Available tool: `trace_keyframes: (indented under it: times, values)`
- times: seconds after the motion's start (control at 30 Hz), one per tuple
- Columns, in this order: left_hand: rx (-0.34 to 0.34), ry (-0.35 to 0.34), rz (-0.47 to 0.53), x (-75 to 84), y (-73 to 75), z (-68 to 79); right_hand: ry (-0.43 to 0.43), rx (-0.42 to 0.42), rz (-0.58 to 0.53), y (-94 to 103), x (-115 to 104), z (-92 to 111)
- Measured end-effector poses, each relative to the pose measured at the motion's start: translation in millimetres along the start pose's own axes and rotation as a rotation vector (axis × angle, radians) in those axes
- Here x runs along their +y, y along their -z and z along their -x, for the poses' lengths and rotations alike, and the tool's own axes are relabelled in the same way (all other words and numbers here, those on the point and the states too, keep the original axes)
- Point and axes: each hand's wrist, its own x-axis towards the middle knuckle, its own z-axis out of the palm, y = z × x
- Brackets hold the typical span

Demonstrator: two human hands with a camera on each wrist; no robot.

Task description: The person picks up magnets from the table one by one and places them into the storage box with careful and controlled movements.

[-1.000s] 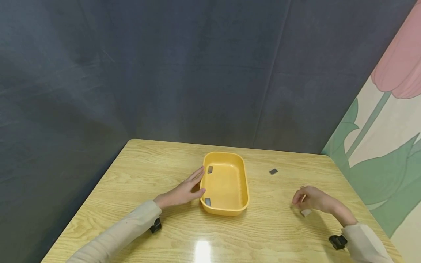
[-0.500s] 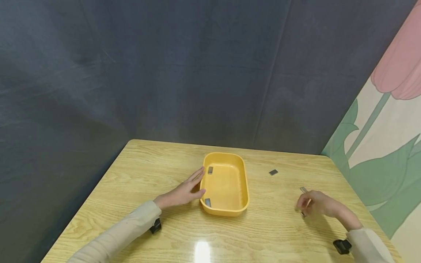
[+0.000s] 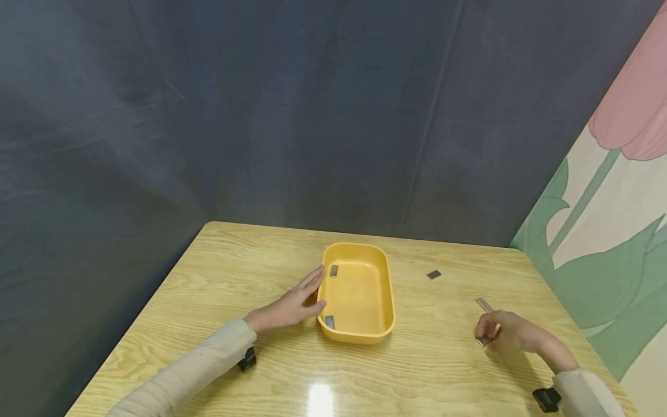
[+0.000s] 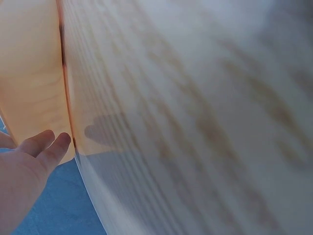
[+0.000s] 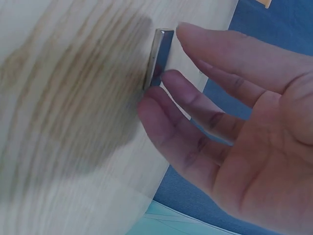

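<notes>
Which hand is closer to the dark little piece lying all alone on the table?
Right. The right hand is to the near right of the dark piece, not touching it; the left hand is farther away, at the left rim of the yellow tub.

The tray point(image 3: 359, 295) is yellow, the flat pieces point(image 3: 434, 274) grey, the table point(image 3: 417, 370) pale yellow with wood grain, the curtain point(image 3: 312, 127) dark blue (the painted tulip point(image 3: 630, 110), pink).

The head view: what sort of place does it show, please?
Indoors, probably a corner prepared for recording, though I cannot be sure: a wood-grain table stands in front of a dark blue cloth backdrop, with a pink tulip mural on the right.
</notes>
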Motion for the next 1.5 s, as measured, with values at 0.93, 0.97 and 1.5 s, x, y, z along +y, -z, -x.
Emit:
trace_keyframes:
  times: [0.93,0.97,1.5]
  values:
    - [-0.007,0.013,-0.008,1.4,1.1,0.9,-0.085,0.124,0.155,-5.6,7,-2]
    - [-0.007,0.015,-0.007,1.7,1.0,1.0,-0.088,0.125,0.156,-5.6,7,-2]
    - [-0.001,0.003,0.001,-0.3,-0.5,0.3,-0.192,0.151,0.153,-5.3,12,-3]
